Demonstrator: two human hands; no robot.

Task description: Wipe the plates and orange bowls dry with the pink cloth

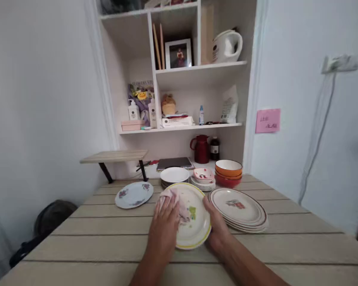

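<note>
A white plate with a yellow rim and a green printed motif is tilted up toward me above the table. My right hand grips its right edge, the thumb on the rim and the other fingers hidden behind. My left hand presses a pale pink cloth against the plate's left side, its fingers over the cloth. Just right of my right hand lies a stack of oval plates with a floral print. To the left, a single white plate with purple flowers rests flat on the table.
Behind the held plate stand a stack of round plates, small dishes and orange and red bowls. A low wooden stand is at the back left. Shelves rise behind, with a red jug below them.
</note>
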